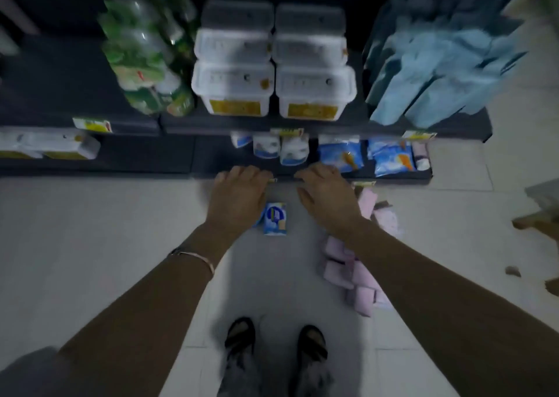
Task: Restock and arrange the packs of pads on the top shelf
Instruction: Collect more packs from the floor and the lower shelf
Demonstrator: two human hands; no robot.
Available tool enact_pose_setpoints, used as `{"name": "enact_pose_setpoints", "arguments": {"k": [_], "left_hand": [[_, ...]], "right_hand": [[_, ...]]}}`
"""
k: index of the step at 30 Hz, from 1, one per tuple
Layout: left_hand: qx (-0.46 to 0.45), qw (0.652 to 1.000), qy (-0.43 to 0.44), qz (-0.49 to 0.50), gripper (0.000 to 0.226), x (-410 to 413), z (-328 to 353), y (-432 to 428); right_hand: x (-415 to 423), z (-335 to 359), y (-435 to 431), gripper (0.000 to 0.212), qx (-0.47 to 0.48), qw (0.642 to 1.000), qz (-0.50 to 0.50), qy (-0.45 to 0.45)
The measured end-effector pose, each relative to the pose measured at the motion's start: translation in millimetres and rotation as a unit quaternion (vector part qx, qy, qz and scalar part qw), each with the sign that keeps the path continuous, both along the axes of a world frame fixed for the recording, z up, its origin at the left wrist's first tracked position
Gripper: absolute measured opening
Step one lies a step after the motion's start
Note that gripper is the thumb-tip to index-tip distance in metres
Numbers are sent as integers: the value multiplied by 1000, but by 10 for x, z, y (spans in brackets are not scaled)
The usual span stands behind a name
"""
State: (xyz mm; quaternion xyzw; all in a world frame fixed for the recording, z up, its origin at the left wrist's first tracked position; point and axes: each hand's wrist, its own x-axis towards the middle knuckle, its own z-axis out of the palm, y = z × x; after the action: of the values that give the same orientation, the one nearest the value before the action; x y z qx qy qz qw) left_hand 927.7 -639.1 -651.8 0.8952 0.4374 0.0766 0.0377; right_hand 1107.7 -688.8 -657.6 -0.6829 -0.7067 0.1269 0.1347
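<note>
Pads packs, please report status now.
Left hand and right hand empty, palms down. Blue pack on floor between them. Pink packs beside right arm.

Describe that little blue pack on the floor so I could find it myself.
Start at the dark shelf unit and drop to the pale tiled floor below its front edge. Between the left hand and right hand lies one small blue and white pack. The packs heaped nearby are all pink.

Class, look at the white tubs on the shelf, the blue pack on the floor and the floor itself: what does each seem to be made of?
White tubs: likely matte, slightly translucent plastic, with moulded rims and lids. Blue pack: probably glossy printed plastic film; blur leaves it open. Floor: pale tiles, seemingly ceramic, with visible joint lines.
</note>
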Motion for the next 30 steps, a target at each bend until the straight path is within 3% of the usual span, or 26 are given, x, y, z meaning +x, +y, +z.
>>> {"name": "enact_pose_setpoints", "arguments": {"k": [8,14,18,22,26,30], "left_hand": [[-57,997,-15,52,38,-191,-2342,9],[-184,964,133,138,77,-157,-3665,156],[-265,941,100,188,89,-45,-4241,408],[-254,945,47,201,86,73,-4371,538],[-266,944,31,194,78,67,-4058,570],[-283,941,20,186,79,-15,-3431,468]], "right_hand": [[-240,-2326,63,37,-92,994,-61,-5],[-352,-3656,288,71,-245,960,-130,21],[-444,-4243,549,98,-312,924,-183,122],[-487,-4406,662,103,-317,904,-214,191],[-453,-4074,645,97,-297,919,-217,146],[-457,-3406,530,106,-307,919,-215,123]]}}
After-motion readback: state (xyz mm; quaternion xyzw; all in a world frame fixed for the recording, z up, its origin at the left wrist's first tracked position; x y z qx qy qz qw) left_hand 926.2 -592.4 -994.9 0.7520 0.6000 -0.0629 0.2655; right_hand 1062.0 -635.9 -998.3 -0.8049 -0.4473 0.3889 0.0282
